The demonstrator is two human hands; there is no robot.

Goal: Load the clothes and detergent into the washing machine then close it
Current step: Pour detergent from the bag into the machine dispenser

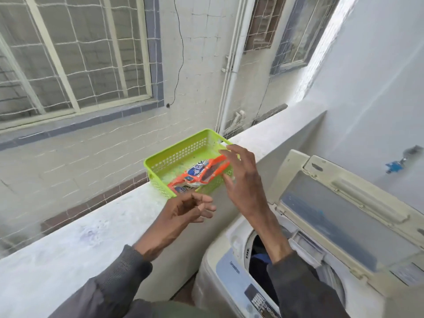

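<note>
An orange, white and blue detergent packet (199, 174) lies in a lime-green plastic basket (174, 157) on the concrete ledge. My right hand (243, 180) hovers over the basket's near right corner, fingers spread, holding nothing. Just in front of the basket, my left hand (190, 208) is loosely curled and empty. The top-loading washing machine (231, 269) stands at lower right with its lid (344, 216) raised. Dark and blue clothes (259, 260) show inside the drum, partly hidden by my right forearm.
The white ledge (80, 244) runs from lower left to upper right. A netted opening sits beyond it, facing a tiled wall and windows. A blue tap (393, 165) is on the right wall. The machine's control panel (254, 297) faces me.
</note>
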